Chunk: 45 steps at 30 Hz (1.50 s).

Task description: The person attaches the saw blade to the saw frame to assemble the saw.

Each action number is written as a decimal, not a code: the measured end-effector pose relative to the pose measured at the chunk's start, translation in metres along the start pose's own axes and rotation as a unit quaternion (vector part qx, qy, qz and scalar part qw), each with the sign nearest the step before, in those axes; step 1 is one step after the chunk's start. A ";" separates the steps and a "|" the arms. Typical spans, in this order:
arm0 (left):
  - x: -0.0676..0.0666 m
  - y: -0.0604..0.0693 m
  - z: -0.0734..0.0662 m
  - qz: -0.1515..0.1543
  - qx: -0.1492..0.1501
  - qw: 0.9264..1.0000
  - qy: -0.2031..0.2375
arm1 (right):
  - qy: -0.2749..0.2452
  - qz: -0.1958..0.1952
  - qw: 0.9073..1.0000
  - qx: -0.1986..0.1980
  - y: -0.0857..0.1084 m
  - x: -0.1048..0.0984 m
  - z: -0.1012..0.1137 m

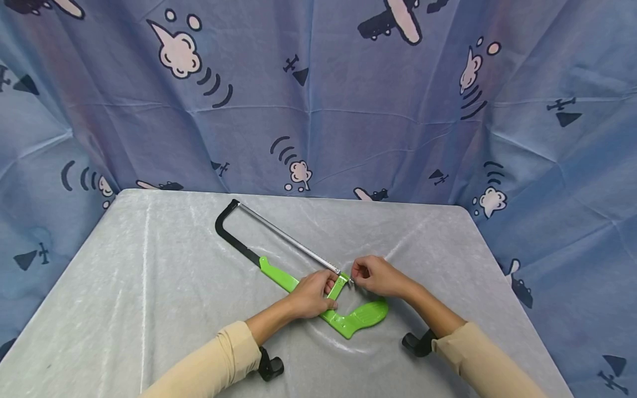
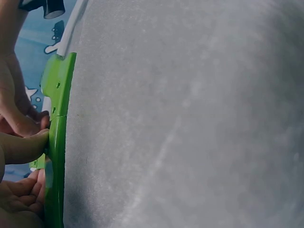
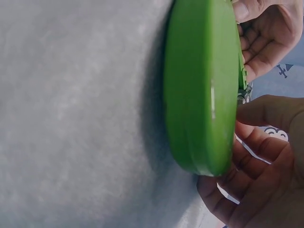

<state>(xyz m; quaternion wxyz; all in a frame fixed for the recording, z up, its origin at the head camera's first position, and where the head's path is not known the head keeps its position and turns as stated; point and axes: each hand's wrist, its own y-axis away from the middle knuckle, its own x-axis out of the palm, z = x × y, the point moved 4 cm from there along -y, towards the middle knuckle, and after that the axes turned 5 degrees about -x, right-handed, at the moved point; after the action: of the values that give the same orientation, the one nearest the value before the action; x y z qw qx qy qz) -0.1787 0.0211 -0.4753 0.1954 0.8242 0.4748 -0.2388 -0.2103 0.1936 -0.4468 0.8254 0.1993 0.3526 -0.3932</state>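
Note:
A hacksaw (image 1: 281, 279) with a bright green handle and a black front bow lies on the table, its blade (image 1: 288, 237) on the far side. My left hand (image 1: 311, 293) grips the green frame near the handle end, the thumb on its near side. At the blade's handle end, a small metal wing nut (image 3: 243, 97) sticks out of the green frame. My right hand (image 1: 380, 276) pinches at this nut with thumb and fingertips, which partly hide it. In the right wrist view the green grip (image 3: 202, 90) stands large before the right hand.
A pale grey cloth covers the table (image 1: 174, 304). Behind it hangs a blue patterned curtain (image 1: 318, 99). A black wrist mount (image 1: 271, 365) sits under the left sleeve, another (image 1: 418, 344) by the right sleeve.

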 end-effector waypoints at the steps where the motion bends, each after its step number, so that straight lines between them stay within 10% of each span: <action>1: 0.000 0.000 0.000 0.000 -0.002 1.000 0.000 | -0.001 0.001 1.000 0.000 0.000 0.000 0.000; 45: 0.000 0.000 -0.001 -0.003 0.002 1.000 -0.002 | 0.051 0.050 0.995 0.070 -0.005 0.016 0.006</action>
<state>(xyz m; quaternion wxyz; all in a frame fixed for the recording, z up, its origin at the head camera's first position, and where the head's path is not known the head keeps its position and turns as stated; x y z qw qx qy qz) -0.1784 0.0217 -0.4749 0.1945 0.8227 0.4760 -0.2422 -0.2046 0.1791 -0.4553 0.8088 0.2939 0.3559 -0.3645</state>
